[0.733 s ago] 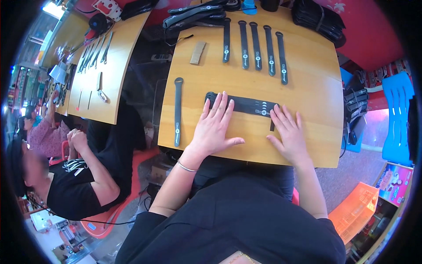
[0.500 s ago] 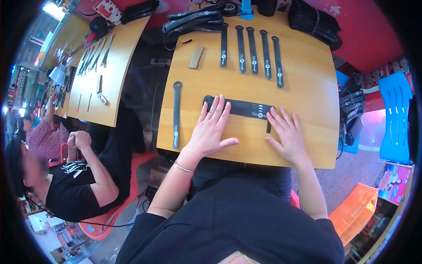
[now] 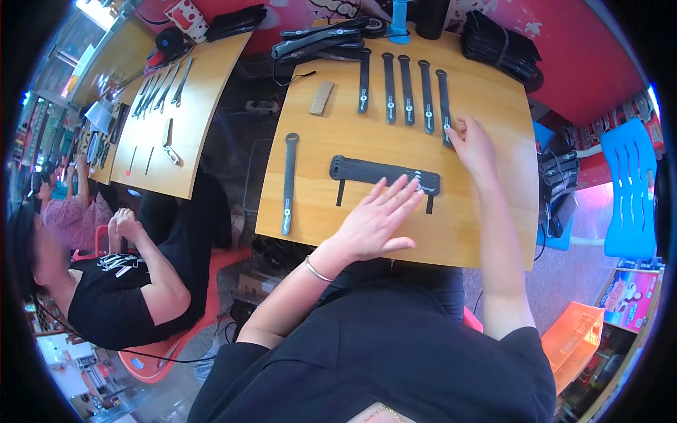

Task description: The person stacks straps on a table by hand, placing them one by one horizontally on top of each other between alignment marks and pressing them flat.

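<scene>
A flat stack of dark straps [image 3: 367, 170] lies crosswise in the middle of the wooden table [image 3: 374, 233], slotted ends to the left. Short black strips [image 3: 341, 192] stick out below both its ends. My left hand [image 3: 376, 224] is spread with fingers stretched, fingertips over the stack's right part. Beyond it to the right, my right hand [image 3: 474, 146] has its fingers curled and its thumb at the lower end of a dark strap [image 3: 443, 102], the rightmost in a row. Several more straps [image 3: 408, 92] lie in that row. A single strap [image 3: 289, 183] lies at the left.
A brown strip [image 3: 321, 98] lies at the far left of the table. Behind it is a pile of dark straps [image 3: 321, 44]; a black folded bundle [image 3: 499, 49] sits at the back right. A seated person [image 3: 134, 296] is beside another table [image 3: 190, 134] on the left.
My right hand has left the stack's right end and moved up to the rightmost strap of the row. My left hand has slid right along the stack, baring its left end.
</scene>
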Motion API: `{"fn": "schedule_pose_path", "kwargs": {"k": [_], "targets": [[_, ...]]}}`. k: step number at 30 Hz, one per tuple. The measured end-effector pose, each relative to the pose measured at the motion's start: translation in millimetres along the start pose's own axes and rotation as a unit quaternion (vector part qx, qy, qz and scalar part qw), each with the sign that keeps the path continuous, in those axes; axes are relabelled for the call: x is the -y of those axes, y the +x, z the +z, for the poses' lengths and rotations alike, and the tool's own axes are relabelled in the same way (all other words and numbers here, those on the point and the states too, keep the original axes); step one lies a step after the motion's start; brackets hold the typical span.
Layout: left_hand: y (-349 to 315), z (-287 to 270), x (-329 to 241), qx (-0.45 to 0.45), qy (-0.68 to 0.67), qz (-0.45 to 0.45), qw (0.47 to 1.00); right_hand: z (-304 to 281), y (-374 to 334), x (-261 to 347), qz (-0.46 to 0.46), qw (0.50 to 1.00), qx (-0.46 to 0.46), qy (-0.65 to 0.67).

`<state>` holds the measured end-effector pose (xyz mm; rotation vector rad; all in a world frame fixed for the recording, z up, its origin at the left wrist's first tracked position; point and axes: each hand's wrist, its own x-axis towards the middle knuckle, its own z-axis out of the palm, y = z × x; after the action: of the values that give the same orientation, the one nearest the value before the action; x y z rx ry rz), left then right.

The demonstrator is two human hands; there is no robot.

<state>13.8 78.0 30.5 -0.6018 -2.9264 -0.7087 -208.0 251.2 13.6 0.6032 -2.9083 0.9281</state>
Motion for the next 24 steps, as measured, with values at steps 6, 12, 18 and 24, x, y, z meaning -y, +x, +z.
{"fn": "schedule_pose_path", "kwargs": {"k": [6,12,18,24], "targets": [[10,16,-2,0.003,0.031,-0.024,0.999,2,18,16,0.080,0.992,0.062,-0.070],[7,19,-1,-0.009,0.018,-0.019,1.000,-5,8,-5,0.088,0.993,0.066,-0.052],[-2,18,4,-0.109,-0.015,-0.022,0.994,-45,-37,-9,0.114,0.991,0.028,0.065],[-8,2,-10,-0.278,-0.574,-0.215,0.739,-72,-115,34,0.002,0.945,0.181,0.274]]}}
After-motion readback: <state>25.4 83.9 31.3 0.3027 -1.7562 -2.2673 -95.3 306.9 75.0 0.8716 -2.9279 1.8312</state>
